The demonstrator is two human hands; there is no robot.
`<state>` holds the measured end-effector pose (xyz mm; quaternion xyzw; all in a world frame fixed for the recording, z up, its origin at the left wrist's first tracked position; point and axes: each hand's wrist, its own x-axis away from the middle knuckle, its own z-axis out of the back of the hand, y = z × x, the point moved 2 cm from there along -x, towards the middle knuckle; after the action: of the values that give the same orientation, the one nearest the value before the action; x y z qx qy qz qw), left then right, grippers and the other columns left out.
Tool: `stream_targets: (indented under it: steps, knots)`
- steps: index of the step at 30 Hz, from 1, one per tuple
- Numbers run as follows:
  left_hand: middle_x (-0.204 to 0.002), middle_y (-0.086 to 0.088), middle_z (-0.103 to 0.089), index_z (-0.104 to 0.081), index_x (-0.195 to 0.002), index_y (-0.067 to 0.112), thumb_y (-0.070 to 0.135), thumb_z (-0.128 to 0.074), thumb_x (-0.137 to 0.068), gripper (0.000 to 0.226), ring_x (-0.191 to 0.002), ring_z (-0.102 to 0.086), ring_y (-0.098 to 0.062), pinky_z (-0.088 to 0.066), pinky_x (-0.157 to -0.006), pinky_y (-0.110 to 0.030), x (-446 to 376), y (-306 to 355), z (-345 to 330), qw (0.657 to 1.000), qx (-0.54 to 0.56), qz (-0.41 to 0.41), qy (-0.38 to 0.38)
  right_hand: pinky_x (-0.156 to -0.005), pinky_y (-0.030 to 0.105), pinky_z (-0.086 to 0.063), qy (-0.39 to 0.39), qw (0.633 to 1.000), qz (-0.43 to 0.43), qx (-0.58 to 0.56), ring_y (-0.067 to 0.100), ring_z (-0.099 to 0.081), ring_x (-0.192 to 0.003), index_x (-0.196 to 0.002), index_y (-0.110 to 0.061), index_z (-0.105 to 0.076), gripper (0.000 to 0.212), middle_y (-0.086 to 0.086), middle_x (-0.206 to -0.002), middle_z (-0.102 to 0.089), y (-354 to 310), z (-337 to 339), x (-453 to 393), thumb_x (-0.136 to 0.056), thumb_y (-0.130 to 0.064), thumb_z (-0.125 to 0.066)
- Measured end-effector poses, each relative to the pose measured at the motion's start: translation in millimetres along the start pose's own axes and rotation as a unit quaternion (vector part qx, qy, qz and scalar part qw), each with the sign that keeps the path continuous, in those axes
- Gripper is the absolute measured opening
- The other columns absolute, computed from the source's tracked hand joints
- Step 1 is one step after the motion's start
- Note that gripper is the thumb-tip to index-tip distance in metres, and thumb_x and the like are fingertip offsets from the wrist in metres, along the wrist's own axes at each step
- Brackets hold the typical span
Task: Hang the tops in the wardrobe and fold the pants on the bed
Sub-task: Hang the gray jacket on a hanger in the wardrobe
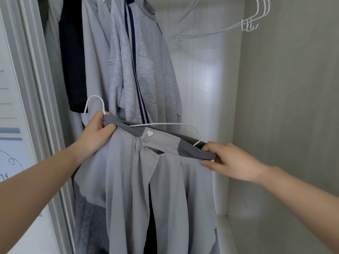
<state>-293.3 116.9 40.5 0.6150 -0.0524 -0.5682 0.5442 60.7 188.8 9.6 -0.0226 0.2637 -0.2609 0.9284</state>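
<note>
Step in hand: fitting a grey zip-front top (146, 180) onto a white wire hanger (165, 124) in front of the open wardrobe (275, 88), judging by the hanger lying inside the neckline and not yet on a rail.

Left hand (95, 134): clenching the ribbed collar end together with the hanger's neck just below the hook (93, 100); probably steadying the wire so the garment cannot slide off.

Right hand (233, 162): pinching the opposite ribbed shoulder edge between thumb and fingers, close to the hanger's far tip (197, 143); seemingly tugging the fabric over that end to seat it.

Top: stretching between both hands, tilting down toward the right, body and zip drooping freely below; two heart-shaped buttons (148, 136) sitting near the collar's middle.

Already hanging: a pale grey sweatshirt with dark stripes (139, 70), a light grey garment (95, 52) and a black garment (73, 61), crowding the wardrobe's upper left behind the held top.

Spare hangers (229, 28): dangling empty at the wardrobe's upper right, well apart from the clothes.

Free room: seeming to lie between the striped sweatshirt and the spare hangers, likely suiting this top.

Rail: lying out of view above the frame.

Pants and bed: not showing here.

Risk: right shoulder slipping off the wire if released before being seated.
</note>
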Motion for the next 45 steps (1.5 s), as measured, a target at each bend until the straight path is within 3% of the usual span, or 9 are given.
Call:
stream_targets:
  steps: [8, 16, 23, 26, 29, 32, 36, 41, 45]
  knots:
    - [-0.071, 0.008, -0.055, -0.045, -0.085, 0.025, 0.006, -0.057, -0.089, 0.023, -0.062, -0.049, -0.001, -0.040, -0.058, -0.018, 2.4, -25.9, -2.3, 0.993, -0.098, -0.047, -0.047, -0.046, 0.017, -0.028, -0.010, 0.999, 0.038, 0.014, 0.008, -0.045, -0.051, -0.074, -0.040, -0.038, 0.029, -0.015, -0.058, -0.050, 9.1, 13.0, 2.3, -0.088, -0.032, -0.062]
    - [-0.072, -0.007, -0.053, -0.042, -0.088, 0.017, 0.002, -0.062, -0.083, 0.025, -0.062, -0.050, -0.020, -0.040, -0.060, -0.035, 18.9, -4.4, -35.4, 0.943, -0.257, -0.121, -0.176, -0.049, 0.016, -0.033, 0.013, 0.999, 0.024, 0.039, 0.005, -0.047, -0.051, -0.083, -0.024, -0.054, 0.013, -0.016, -0.056, -0.052, 16.9, 24.7, -12.9, -0.081, -0.015, -0.063]
    - [-0.084, 0.004, -0.052, -0.046, -0.102, 0.011, -0.005, -0.052, -0.082, 0.026, -0.069, -0.049, 0.001, -0.038, -0.065, -0.015, 12.2, 51.1, -78.8, 0.946, -0.111, -0.206, -0.224, -0.063, 0.005, -0.040, -0.127, 0.983, -0.018, -0.131, -0.012, -0.055, -0.072, -0.120, -0.032, -0.051, 0.038, -0.017, -0.110, -0.059, -15.2, 7.7, -49.3, -0.085, -0.023, -0.064]
    - [-0.090, 0.010, -0.056, -0.046, -0.112, 0.008, -0.012, -0.051, -0.085, 0.034, -0.076, -0.055, 0.010, -0.039, -0.069, -0.007, 9.3, 65.8, -90.2, 0.941, -0.091, -0.218, -0.241, -0.063, 0.008, -0.039, -0.090, 0.986, -0.042, -0.133, -0.010, -0.057, -0.071, -0.104, -0.031, -0.062, 0.019, -0.019, -0.092, -0.065, -21.9, 13.7, -63.5, -0.090, -0.042, -0.057]
    - [-0.093, 0.007, -0.058, -0.045, -0.116, 0.000, -0.015, -0.048, -0.088, 0.032, -0.079, -0.057, 0.013, -0.041, -0.073, -0.006, 2.1, 74.6, -92.0, 0.950, -0.060, -0.215, -0.220, -0.057, 0.013, -0.035, -0.021, 1.000, -0.006, 0.002, 0.002, -0.048, -0.058, -0.083, -0.010, -0.061, 0.033, -0.008, -0.063, -0.056, -27.5, 21.4, -73.8, -0.092, -0.041, -0.053]
    - [-0.094, 0.002, -0.063, -0.049, -0.108, 0.013, -0.010, -0.050, -0.091, 0.029, -0.080, -0.058, 0.004, -0.043, -0.075, -0.012, -6.0, 77.0, -77.5, 0.959, -0.040, -0.212, -0.182, -0.056, 0.011, -0.036, -0.001, 1.000, 0.013, -0.012, 0.001, -0.050, -0.054, -0.065, -0.018, -0.053, 0.034, -0.012, -0.051, -0.055, -28.9, 33.3, -71.4, -0.094, -0.035, -0.052]
    - [-0.095, 0.007, -0.064, -0.053, -0.098, 0.028, -0.009, -0.053, -0.090, 0.038, -0.085, -0.060, 0.002, -0.045, -0.084, -0.016, -8.7, 72.9, -60.1, 0.969, -0.024, -0.216, -0.121, -0.057, 0.011, -0.037, -0.030, 0.998, 0.004, -0.049, -0.002, -0.051, -0.054, -0.068, -0.033, -0.056, 0.026, -0.014, -0.053, -0.057, -27.6, 40.4, -61.1, -0.094, -0.033, -0.053]
    - [-0.092, 0.009, -0.062, -0.051, -0.094, 0.030, -0.007, -0.050, -0.093, 0.037, -0.081, -0.060, 0.013, -0.045, -0.078, -0.007, -14.6, 58.7, -21.0, 0.979, -0.014, -0.203, -0.022, -0.056, 0.015, -0.032, -0.107, 0.993, -0.035, 0.026, -0.003, -0.042, -0.051, -0.061, -0.028, -0.040, 0.039, -0.010, -0.056, -0.043, -5.9, 41.9, -38.4, -0.097, -0.014, -0.046]
    - [-0.092, 0.003, -0.062, -0.050, -0.096, 0.034, -0.003, -0.052, -0.093, 0.037, -0.084, -0.061, -0.001, -0.047, -0.082, -0.022, -15.4, 54.7, -11.4, 0.972, -0.094, -0.209, -0.059, -0.059, 0.020, -0.033, -0.022, 0.998, -0.051, -0.035, 0.007, -0.043, -0.060, -0.069, -0.029, -0.054, 0.031, -0.007, -0.065, -0.054, -2.2, 52.0, -37.1, -0.098, -0.023, -0.047]
